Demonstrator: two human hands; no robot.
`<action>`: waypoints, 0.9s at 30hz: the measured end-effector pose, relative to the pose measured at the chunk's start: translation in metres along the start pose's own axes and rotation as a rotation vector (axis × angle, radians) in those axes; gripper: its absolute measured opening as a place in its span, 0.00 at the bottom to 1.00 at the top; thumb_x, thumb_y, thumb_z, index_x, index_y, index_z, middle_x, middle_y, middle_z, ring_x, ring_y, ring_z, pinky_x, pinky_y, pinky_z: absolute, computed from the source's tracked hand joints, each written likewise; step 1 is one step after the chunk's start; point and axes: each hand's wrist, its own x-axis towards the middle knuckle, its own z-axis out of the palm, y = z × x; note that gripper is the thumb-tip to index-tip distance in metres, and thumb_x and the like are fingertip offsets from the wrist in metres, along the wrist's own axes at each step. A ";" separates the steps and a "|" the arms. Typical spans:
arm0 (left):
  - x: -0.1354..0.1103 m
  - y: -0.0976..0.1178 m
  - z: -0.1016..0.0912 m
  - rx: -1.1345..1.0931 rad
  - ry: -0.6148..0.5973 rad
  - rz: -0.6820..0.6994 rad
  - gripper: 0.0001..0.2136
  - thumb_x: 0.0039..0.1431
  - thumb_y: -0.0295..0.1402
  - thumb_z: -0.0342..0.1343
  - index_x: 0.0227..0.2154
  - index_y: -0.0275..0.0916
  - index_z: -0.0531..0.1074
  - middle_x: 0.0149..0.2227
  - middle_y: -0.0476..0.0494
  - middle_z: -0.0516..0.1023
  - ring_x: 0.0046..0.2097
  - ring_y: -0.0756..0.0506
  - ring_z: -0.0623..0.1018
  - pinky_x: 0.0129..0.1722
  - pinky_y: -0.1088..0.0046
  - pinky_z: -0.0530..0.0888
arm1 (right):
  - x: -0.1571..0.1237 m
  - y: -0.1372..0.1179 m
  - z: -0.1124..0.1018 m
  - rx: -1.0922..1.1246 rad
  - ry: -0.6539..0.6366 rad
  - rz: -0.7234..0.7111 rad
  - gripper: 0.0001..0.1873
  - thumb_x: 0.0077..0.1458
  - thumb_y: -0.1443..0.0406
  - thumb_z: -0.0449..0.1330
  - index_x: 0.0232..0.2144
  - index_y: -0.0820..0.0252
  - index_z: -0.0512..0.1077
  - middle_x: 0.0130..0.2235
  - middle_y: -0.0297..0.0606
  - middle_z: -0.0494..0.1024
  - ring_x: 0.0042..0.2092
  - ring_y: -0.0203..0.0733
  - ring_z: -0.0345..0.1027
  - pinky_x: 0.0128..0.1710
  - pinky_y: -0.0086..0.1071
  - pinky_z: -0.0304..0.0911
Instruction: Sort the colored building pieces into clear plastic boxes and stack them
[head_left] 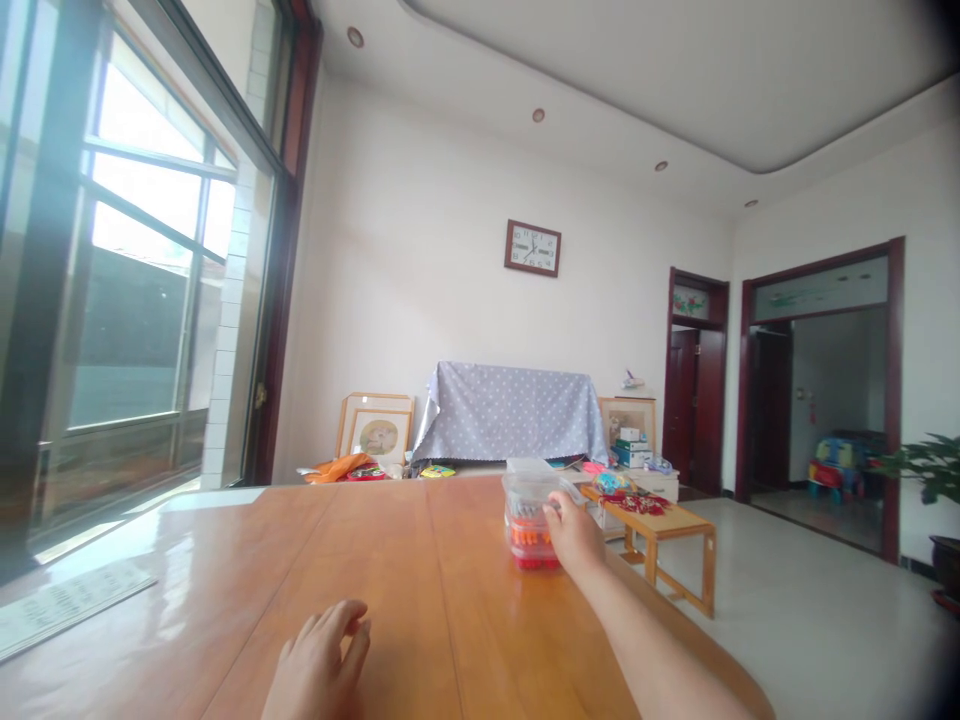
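Observation:
Toward the table's far right edge stands a small stack of clear plastic boxes (525,535). Red pieces show in the bottom layer, orange ones above, and greyish ones near the top; they are too small to name. My right hand (576,540) reaches out and grips the right side of the stack, its fingertips partly hidden behind the plastic. My left hand (322,655) is low in the view, just over or on the wooden table (390,580). Its fingers are loosely bent with a gap before the thumb, and nothing is in it.
A printed sheet (67,605) lies at the table's left. Beyond the right edge stands a low wooden stool (675,525) bearing red and blue items. Against the far wall are a cloth-covered object (517,415) and framed pictures (379,430). A potted plant (934,470) is far right.

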 end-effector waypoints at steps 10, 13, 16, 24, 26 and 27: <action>-0.001 0.006 -0.005 -0.002 -0.018 0.014 0.14 0.66 0.42 0.45 0.40 0.43 0.73 0.41 0.42 0.80 0.46 0.42 0.78 0.46 0.66 0.67 | 0.003 0.007 0.015 -0.062 -0.049 0.058 0.18 0.64 0.58 0.51 0.53 0.51 0.71 0.40 0.42 0.81 0.42 0.44 0.76 0.37 0.32 0.61; -0.001 0.007 -0.006 -0.002 -0.022 0.015 0.14 0.66 0.42 0.45 0.39 0.43 0.73 0.41 0.43 0.80 0.45 0.42 0.78 0.45 0.67 0.67 | 0.003 0.003 0.013 -0.054 -0.036 0.056 0.18 0.64 0.58 0.51 0.53 0.52 0.72 0.41 0.43 0.81 0.43 0.45 0.75 0.39 0.32 0.61; -0.001 0.007 -0.006 -0.001 -0.023 0.004 0.14 0.66 0.42 0.45 0.40 0.44 0.73 0.41 0.43 0.80 0.45 0.42 0.77 0.45 0.66 0.67 | 0.003 0.002 0.012 -0.043 -0.032 0.056 0.18 0.64 0.58 0.52 0.53 0.52 0.72 0.42 0.43 0.81 0.43 0.45 0.75 0.39 0.32 0.61; -0.003 0.012 -0.008 0.031 -0.033 0.001 0.13 0.65 0.41 0.45 0.38 0.44 0.74 0.39 0.43 0.80 0.44 0.42 0.78 0.44 0.67 0.66 | -0.004 -0.017 0.025 0.072 0.042 -0.056 0.19 0.64 0.58 0.50 0.53 0.50 0.71 0.46 0.38 0.82 0.45 0.43 0.75 0.40 0.31 0.61; -0.003 0.013 -0.008 0.029 -0.031 -0.002 0.13 0.65 0.42 0.46 0.38 0.44 0.74 0.39 0.43 0.80 0.44 0.42 0.77 0.45 0.66 0.66 | -0.009 -0.031 0.029 0.112 0.047 -0.116 0.19 0.64 0.58 0.50 0.53 0.51 0.72 0.47 0.38 0.81 0.46 0.43 0.75 0.40 0.30 0.61; -0.003 0.013 -0.008 0.027 -0.029 -0.005 0.13 0.65 0.42 0.46 0.38 0.44 0.74 0.39 0.43 0.80 0.44 0.42 0.77 0.45 0.66 0.66 | -0.012 -0.039 0.032 0.134 0.045 -0.150 0.19 0.65 0.58 0.50 0.53 0.51 0.71 0.47 0.38 0.81 0.46 0.42 0.75 0.40 0.30 0.61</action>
